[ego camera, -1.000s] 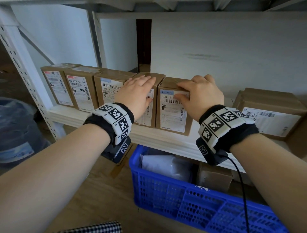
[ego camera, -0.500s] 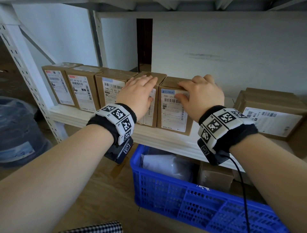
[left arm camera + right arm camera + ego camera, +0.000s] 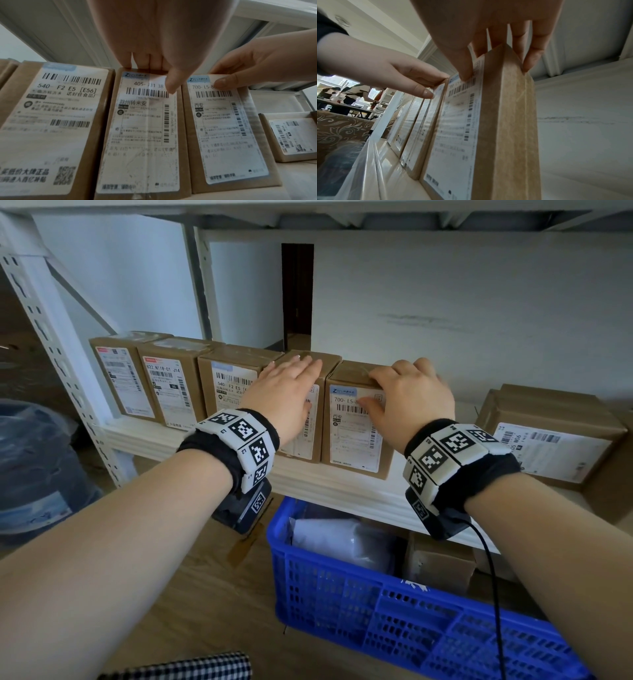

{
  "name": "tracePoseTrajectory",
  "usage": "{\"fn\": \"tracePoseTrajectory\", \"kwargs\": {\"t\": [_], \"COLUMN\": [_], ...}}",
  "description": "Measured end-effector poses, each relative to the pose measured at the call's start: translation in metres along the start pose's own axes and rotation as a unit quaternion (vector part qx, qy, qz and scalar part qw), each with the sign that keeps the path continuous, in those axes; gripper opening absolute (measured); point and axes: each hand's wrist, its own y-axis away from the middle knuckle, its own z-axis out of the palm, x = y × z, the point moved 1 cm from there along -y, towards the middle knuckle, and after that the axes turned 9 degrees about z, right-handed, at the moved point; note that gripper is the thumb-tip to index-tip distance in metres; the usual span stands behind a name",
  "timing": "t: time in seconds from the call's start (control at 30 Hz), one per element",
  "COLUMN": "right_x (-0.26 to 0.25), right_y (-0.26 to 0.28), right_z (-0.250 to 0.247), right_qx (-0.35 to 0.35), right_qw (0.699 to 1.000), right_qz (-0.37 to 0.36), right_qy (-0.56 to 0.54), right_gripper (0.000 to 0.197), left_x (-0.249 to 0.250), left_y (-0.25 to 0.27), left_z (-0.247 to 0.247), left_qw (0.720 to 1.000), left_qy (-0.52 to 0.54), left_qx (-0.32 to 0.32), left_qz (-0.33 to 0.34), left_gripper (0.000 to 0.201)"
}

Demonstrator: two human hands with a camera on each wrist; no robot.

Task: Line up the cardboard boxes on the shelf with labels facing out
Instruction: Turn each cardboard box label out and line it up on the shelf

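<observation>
Shelf [image 3: 342, 487] carried five upright cardboard boxes in a row, labels out, plus a flat box [image 3: 555, 436] well apart on the right, label also out. I judged the step as squaring the fifth box [image 3: 356, 422] against the fourth box [image 3: 310, 419]; they touched, and the fifth's front sat slightly proud. My right hand [image 3: 416, 402] was the working grip: fingers curled over the fifth's top, thumb on its label. My left hand [image 3: 284, 395] lay flat on the fourth's top, thumb down the front, steadying. Next move, I reckoned: nudge the fifth back flush, then fetch the flat box.
</observation>
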Motion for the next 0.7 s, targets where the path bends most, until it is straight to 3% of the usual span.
{"fn": "tracePoseTrajectory", "kwargs": {"t": [0.37, 0.7], "right_x": [0.005, 0.026], "right_y": [-0.003, 0.018], "right_z": [-0.007, -0.028], "right_qx": [-0.047, -0.055], "right_qw": [0.998, 0.994], "right_qz": [0.011, 0.025], "right_qy": [-0.049, -0.092], "right_gripper": [0.04, 0.053], "left_x": [0.003, 0.026], "left_y": [-0.002, 0.011], "left_z": [-0.013, -0.037], "left_qw": [0.998, 0.999], "left_qy": [0.009, 0.039], "left_qx": [-0.056, -0.004], "left_qz": [-0.017, -0.001], "left_gripper": [0.07, 0.068]}}
